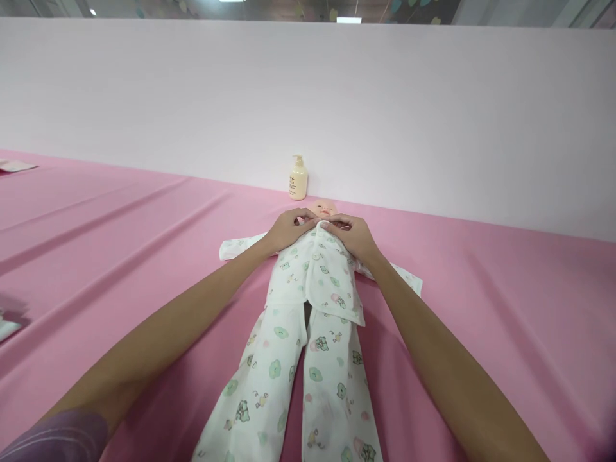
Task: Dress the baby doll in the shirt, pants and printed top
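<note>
A baby doll (324,208) lies on its back, its head away from me. It wears a white baby jacket (296,276) printed with green and pink animals, and matching trousers (269,372). At the neck of the jacket, my left hand (290,228) pinches the collar edge from the left. Opposite it, my right hand (353,234) closes on the same front edge, fingertips nearly meeting the left ones. Below them the jacket front overlaps down to its hem. Both sleeves stretch out sideways. My fingers partly cover the doll's chin and neck.
A cream pump bottle (298,179) stands behind the doll's head, against the white wall (308,96). Pink cloth (144,256) with folds covers the table. A flat pale item (17,165) lies at the far left, and a white object (7,327) sits at the left edge.
</note>
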`<control>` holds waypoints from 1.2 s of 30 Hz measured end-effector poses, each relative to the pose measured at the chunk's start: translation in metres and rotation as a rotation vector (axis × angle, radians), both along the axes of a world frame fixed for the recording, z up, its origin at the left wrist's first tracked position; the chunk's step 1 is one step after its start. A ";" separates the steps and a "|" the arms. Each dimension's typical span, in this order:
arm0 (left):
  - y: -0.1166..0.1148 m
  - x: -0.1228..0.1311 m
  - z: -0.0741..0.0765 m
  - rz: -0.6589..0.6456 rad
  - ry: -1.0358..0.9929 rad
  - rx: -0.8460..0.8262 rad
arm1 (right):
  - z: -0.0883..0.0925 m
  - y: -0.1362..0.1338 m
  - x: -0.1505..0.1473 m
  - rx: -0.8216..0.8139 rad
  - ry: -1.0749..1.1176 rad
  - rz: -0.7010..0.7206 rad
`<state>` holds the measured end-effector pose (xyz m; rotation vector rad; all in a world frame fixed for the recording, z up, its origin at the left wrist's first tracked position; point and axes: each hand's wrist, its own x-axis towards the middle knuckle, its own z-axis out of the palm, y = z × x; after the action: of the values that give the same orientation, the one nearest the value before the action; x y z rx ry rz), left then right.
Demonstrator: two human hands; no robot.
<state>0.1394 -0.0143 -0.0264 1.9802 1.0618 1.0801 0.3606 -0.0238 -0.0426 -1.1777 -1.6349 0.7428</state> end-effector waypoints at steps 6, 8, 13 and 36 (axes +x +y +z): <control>0.001 0.001 -0.002 -0.001 -0.010 -0.096 | -0.001 0.000 -0.002 0.005 -0.013 -0.027; 0.000 -0.001 0.000 -0.028 0.008 -0.120 | -0.001 -0.002 -0.003 0.014 0.004 -0.020; -0.004 -0.006 0.007 -0.041 0.073 -0.039 | -0.003 -0.003 -0.004 0.052 0.038 -0.012; 0.005 0.003 -0.009 -0.010 -0.102 0.014 | 0.000 -0.001 0.002 -0.113 0.035 0.087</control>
<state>0.1421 -0.0096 -0.0352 1.9182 0.9918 1.1724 0.3626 -0.0250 -0.0429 -1.1718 -1.6418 0.9169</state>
